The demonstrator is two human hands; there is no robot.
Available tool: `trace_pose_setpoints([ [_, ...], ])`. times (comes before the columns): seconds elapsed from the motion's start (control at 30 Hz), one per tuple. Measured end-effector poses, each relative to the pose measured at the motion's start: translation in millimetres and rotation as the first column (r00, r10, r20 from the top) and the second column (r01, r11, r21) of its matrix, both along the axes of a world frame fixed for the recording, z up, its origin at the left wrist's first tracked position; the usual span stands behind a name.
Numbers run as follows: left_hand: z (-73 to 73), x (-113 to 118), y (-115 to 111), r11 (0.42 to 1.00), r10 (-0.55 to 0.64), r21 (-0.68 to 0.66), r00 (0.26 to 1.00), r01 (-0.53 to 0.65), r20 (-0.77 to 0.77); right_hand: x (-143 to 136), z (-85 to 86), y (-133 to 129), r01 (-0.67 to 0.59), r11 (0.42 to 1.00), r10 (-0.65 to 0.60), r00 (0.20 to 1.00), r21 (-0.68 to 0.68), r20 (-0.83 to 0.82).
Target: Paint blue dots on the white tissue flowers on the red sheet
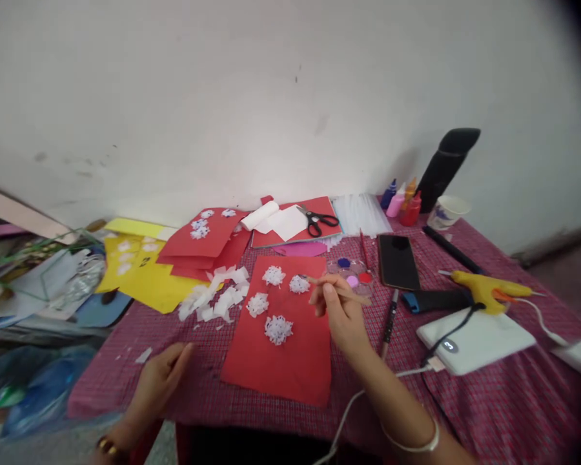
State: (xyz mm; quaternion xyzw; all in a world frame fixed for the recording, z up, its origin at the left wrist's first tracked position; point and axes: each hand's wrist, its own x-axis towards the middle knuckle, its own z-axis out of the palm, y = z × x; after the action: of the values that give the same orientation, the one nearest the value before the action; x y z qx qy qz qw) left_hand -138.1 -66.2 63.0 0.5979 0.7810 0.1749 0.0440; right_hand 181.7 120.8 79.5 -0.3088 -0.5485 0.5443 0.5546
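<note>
Brush (356, 296) pinched in my R hand (343, 316), fingertips closed on it, tip nr white flower (299, 284), 1 o'clock on red sheet (300, 368); L hand (161, 374) approx 8 o'clock of sheet, blurred, I can't tell if fingers are open or closed; palette (356, 267) at 2 o'clock, paper scraps (230, 297) at 10.

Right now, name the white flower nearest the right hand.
The upper-right flower on the central red sheet, beside the right hand; the other three lie farther left.
</note>
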Motion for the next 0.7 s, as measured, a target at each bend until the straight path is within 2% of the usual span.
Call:
trace_pose_setpoints([
  [0.1,-14.1,8,-25,0.988,0.117,-0.092,0.990,-0.124,-0.073,10,4.6,1,0.000,1.000,-0.001,0.998,-0.022,-0.070],
  [0.23,-22.4,18,-28,0.965,0.202,-0.128,0.962,-0.227,-0.185,25,12.9,8,0.067,0.997,-0.074,0.980,-0.043,-0.186],
  [0.37,-19.4,16,-23,0.960,0.177,-0.171,0.954,-0.222,-0.243,35,20.0,15,0.129,0.990,-0.140,0.959,-0.058,-0.247],
  [0.5,-19.6,15,-25,0.959,0.171,-0.174,0.946,-0.224,-0.274,38,23.0,17,0.165,0.985,-0.171,0.963,-0.046,-0.210],
  [0.6,-18.9,15,-30,0.961,0.147,-0.191,0.955,-0.199,-0.258,40,22.7,17,0.173,0.983,-0.181,0.966,-0.061,-0.183],
  [0.7,-13.7,5,-39,0.963,0.080,-0.237,0.977,-0.126,-0.196,41,19.2,19,0.183,0.982,-0.189,0.964,-0.049,-0.189],
])
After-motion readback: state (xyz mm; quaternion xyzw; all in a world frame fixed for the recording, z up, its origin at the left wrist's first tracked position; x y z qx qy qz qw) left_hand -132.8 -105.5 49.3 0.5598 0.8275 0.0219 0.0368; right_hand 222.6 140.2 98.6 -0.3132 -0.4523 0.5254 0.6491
